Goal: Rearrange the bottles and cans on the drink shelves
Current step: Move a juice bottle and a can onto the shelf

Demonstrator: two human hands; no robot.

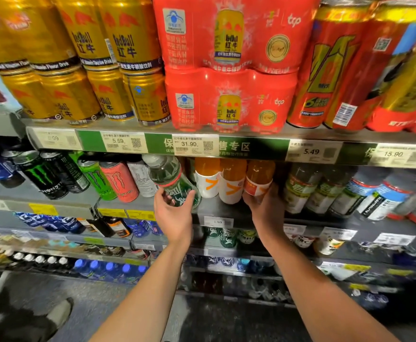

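A person's 2 bare arms reach up from the bottom of the frame toward store drink shelves.

Upper left, gold Red Bull cans point(125, 38) stand stacked in 2 layers; 4 show in each layer. At top centre sit 2 red shrink-wrapped multipacks point(229, 70), one on the other. Upper right holds tall red and gold cans point(325, 70), partly cut off, so their count is unclear. Under them runs a green shelf strip point(251, 146) with 5 price tags point(124, 141).

On the middle shelf point(209, 208), from the left, stand Monster cans point(41, 174): 2 black, 1 green, 1 pink, then 1 pale can. Just right of them the left hand point(175, 211) curls its thumb and fingers around the lower part of a clear bottle with a green label point(172, 181), which leans left at the shelf front, centre frame. Next come 3 orange drink bottles point(208, 178) with white labels, side by side. The right hand point(263, 206) wraps around the base of the third, rightmost orange bottle point(259, 178), fingers curled on its far side. Right of that are bottles with green labels point(298, 188), then blue-labelled bottles point(384, 196), blurred.

Lower shelves hold more bottles, too blurred to count. A shoe point(61, 314) shows on the floor at lower left.
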